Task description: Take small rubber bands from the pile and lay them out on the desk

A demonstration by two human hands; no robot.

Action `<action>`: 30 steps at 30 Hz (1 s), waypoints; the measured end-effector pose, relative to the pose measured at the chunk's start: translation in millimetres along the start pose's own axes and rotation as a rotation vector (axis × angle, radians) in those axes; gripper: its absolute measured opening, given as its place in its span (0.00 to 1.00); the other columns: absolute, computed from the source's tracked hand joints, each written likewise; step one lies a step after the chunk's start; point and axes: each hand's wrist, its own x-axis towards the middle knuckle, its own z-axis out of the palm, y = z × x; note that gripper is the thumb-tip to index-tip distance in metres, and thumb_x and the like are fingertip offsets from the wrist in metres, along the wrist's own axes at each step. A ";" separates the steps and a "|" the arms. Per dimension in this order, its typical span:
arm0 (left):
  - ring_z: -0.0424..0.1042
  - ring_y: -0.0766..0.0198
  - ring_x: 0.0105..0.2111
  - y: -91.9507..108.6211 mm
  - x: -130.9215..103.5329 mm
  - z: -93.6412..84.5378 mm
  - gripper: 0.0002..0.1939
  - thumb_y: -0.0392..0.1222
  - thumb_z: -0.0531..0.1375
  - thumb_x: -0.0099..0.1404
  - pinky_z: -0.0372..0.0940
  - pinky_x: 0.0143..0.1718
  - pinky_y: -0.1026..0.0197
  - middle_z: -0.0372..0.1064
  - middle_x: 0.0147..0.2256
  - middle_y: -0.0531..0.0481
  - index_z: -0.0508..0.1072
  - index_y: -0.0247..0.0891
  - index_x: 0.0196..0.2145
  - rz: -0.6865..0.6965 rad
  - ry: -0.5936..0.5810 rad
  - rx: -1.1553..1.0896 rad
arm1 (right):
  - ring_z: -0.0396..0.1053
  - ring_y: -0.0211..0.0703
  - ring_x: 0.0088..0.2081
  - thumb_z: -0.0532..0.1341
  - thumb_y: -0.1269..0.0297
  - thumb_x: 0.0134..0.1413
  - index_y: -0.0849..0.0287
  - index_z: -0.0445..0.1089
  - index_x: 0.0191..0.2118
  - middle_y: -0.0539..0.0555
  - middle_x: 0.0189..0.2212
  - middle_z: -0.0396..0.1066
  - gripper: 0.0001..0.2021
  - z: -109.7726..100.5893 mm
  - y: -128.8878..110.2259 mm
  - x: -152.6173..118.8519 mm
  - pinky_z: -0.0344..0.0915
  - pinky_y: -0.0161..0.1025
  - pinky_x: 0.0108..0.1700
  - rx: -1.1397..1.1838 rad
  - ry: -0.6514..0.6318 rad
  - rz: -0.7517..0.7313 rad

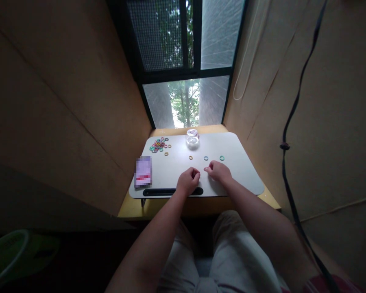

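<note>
On the white lap table (171, 173) a pile of small coloured rings (158, 145) lies at the back left. A yellow ring (190, 158), a blue ring (205, 158) and a green ring (222, 158) form a spaced row beyond my hands. My right hand (218, 171) pinches a pinkish ring (205, 169) at its fingertips. To its left, my left hand (189, 180) is closed above the table near the black slot; whatever its fingers hold, if anything, is too small to make out.
A clear round container (192, 140) stands at the table's back edge. A phone-like purple item (143, 171) lies at the left edge. The black slot (160, 192) runs along the front. A dark cord (285, 171) hangs at the right.
</note>
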 end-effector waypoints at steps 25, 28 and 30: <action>0.69 0.57 0.52 11.0 -2.2 9.1 0.24 0.41 0.50 0.68 0.65 0.52 0.56 0.57 0.63 0.47 0.61 0.44 0.62 0.315 -0.179 0.421 | 0.69 0.42 0.35 0.57 0.62 0.57 0.56 0.75 0.36 0.54 0.35 0.75 0.09 11.3 5.8 -18.9 0.58 0.36 0.35 0.078 0.191 -0.132; 0.68 0.59 0.53 12.0 -2.4 8.8 0.24 0.41 0.49 0.69 0.65 0.54 0.57 0.59 0.62 0.48 0.61 0.44 0.61 0.350 -0.193 0.452 | 0.70 0.42 0.36 0.56 0.62 0.58 0.56 0.75 0.37 0.54 0.36 0.76 0.10 12.7 6.0 -18.7 0.59 0.36 0.36 0.052 0.190 -0.135; 0.68 0.59 0.53 12.0 -2.0 9.3 0.23 0.41 0.49 0.69 0.65 0.54 0.57 0.60 0.61 0.49 0.62 0.44 0.61 0.369 -0.190 0.464 | 0.70 0.43 0.37 0.56 0.62 0.58 0.56 0.75 0.37 0.54 0.36 0.76 0.10 13.1 6.2 -18.5 0.59 0.36 0.36 0.041 0.192 -0.141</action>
